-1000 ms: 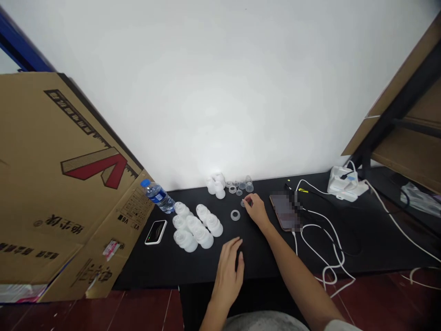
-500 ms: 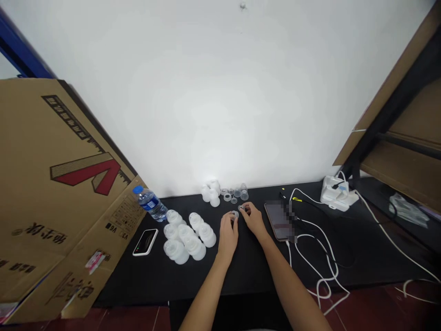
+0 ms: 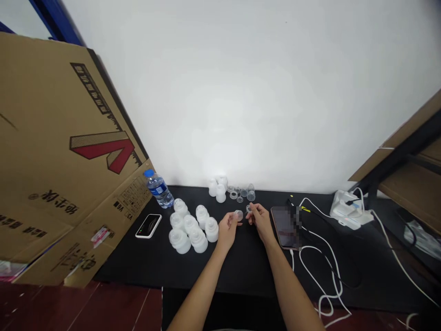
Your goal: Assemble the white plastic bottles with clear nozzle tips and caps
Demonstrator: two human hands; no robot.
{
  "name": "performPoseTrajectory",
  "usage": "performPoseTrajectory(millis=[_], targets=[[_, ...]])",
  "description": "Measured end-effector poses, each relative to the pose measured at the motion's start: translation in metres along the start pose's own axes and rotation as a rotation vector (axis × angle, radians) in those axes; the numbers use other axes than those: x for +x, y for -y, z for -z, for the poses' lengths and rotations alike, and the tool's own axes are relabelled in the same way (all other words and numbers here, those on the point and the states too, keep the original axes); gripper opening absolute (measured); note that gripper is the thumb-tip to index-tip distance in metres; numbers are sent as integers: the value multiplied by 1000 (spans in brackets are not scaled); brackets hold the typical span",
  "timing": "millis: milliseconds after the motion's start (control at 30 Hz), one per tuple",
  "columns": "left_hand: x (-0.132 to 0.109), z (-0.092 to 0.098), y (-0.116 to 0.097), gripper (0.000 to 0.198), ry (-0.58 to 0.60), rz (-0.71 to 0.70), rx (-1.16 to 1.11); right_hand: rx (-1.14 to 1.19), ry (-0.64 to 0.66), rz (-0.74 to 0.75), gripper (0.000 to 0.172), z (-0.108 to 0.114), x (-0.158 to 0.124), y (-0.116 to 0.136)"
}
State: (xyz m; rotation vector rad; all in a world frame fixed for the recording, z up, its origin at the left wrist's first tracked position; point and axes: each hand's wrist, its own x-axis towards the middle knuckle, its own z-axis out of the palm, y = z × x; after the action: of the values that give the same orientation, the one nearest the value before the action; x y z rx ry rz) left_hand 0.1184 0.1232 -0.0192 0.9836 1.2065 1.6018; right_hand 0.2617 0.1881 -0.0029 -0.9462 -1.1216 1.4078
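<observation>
Between the fingers of my left hand [image 3: 226,231] is a small clear plastic cap [image 3: 239,214], its rounded face turned to the right. My right hand [image 3: 261,223] pinches a small translucent ring [image 3: 248,208] a short way off; the two pieces are apart. Just beyond the hands lie loose clear rings [image 3: 233,195] and clear cups [image 3: 251,195]. A group of small white bottles [image 3: 190,224] with clear domed tops stands to the left of my left hand. Several white, rounded, bottle-like pieces [image 3: 220,193] are clustered by the wall.
On the left are a water bottle [image 3: 160,190], a white-framed device [image 3: 149,225] and a large cardboard box [image 3: 44,151]. To the right lie a phone [image 3: 284,227], looping white cables [image 3: 336,271] and a white power strip [image 3: 347,209]. The black table [image 3: 241,271] meets the wall behind.
The camera view has shifted. My fingers have turned, so the cap in my left hand shows more fully. The ring in my right hand is tilted more upright. The bottles have stayed put.
</observation>
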Motion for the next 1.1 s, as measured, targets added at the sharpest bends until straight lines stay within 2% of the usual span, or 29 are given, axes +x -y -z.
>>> performPoseTrajectory(millis=[133, 233, 300, 533, 767, 867, 933, 1100], targets=[[0, 1, 0, 57, 20, 8, -93, 115, 173, -73, 40, 2, -7, 9], [0, 2, 0, 56, 20, 4, -81, 10, 303, -83, 37, 2, -9, 7], [0, 2, -1, 55, 8, -12, -50, -120, 329, -50, 34, 0, -8, 3], [-2, 4, -4, 55, -15, -64, -11, -487, 225, 251, 19, -4, -7, -8], [-6, 6, -2, 47, 109, -115, 141, -611, 54, 349, 20, -8, -7, -12], [-6, 8, 3, 44, 139, -140, 181, -620, 85, 413, 23, -11, -9, -11], [-6, 9, 5, 41, 143, -151, 209, -643, 100, 441, 17, -12, -10, -11], [-7, 10, 2, 39, 169, -129, 234, -659, 101, 382, 8, -11, -10, -13]])
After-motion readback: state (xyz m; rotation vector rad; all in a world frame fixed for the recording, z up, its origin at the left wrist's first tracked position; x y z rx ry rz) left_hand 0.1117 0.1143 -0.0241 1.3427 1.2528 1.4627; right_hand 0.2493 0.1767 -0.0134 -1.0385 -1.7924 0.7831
